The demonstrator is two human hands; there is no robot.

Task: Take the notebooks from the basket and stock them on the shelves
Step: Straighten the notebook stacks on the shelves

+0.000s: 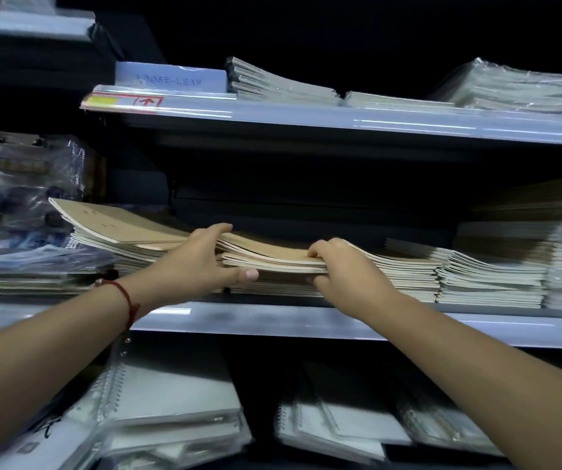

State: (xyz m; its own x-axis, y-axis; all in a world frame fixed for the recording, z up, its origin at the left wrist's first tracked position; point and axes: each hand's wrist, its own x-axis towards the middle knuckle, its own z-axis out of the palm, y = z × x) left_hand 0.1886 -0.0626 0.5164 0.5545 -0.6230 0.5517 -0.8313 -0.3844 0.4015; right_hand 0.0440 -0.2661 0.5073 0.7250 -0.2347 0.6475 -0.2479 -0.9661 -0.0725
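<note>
A thin bundle of brown-covered notebooks (272, 257) lies on top of a stack on the middle shelf (272, 320). My left hand (201, 262) grips the bundle's left end, fingers over the top and thumb under its front edge. My right hand (344, 266) grips the right end, fingers curled over the cover and thumb below. More brown notebooks (113, 222) fan out to the left on the same stack. The basket is out of view.
Taller notebook stacks (496, 276) fill the middle shelf to the right. Plastic-wrapped goods (25, 184) stand at the left. The upper shelf (340, 120) carries wrapped notebooks and a "loose-leaf" pack (171, 78). Spiral notebooks (171, 401) lie on the lower shelf.
</note>
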